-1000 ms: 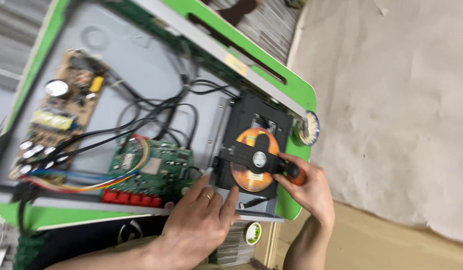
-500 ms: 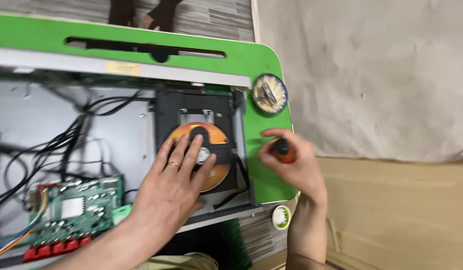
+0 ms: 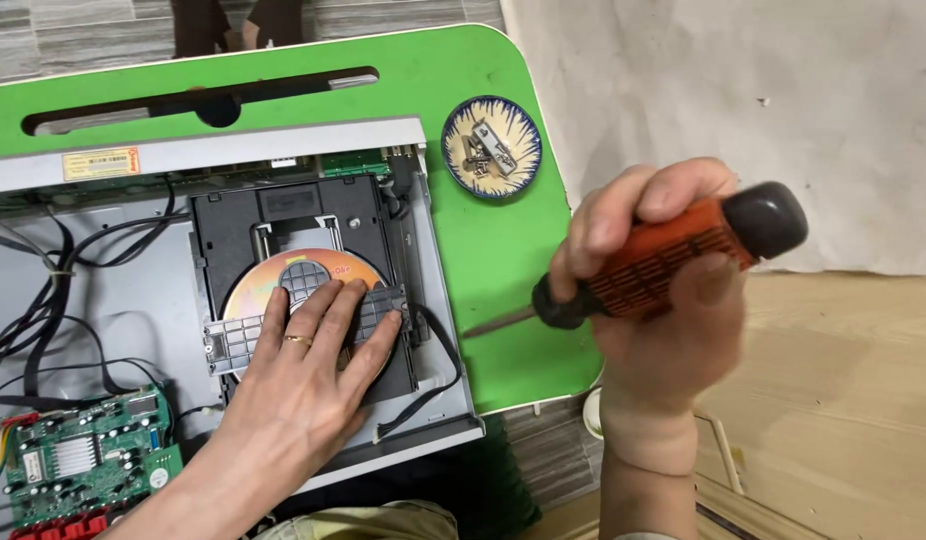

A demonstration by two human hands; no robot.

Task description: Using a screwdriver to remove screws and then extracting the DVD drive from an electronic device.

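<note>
An opened disc player point(image 3: 438, 300) lies on a green table point(image 3: 503, 250). Its black drive unit point(image 3: 313, 210) holds an orange disc point(image 3: 258, 285) under a grey clamp bar point(image 3: 238, 340). My left hand point(image 3: 303, 400) rests flat on that bar and the disc, fingers spread, with a ring on one finger. My right hand point(image 3: 663, 330) is raised to the right of the table and grips a screwdriver point(image 3: 673, 260) with an orange-and-black handle; its tip points left toward the player's right edge.
A small patterned dish point(image 3: 491, 148) with screws and a metal bracket sits on the table behind the player. A green circuit board point(image 3: 78, 460) and black cables point(image 3: 53, 300) lie inside the case at left. A pale cloth point(image 3: 783, 110) covers the floor at right.
The view has swung and come closer. My right hand has lifted with the screwdriver away from the drive, toward the camera. My left hand stays pressed on the drive.
</note>
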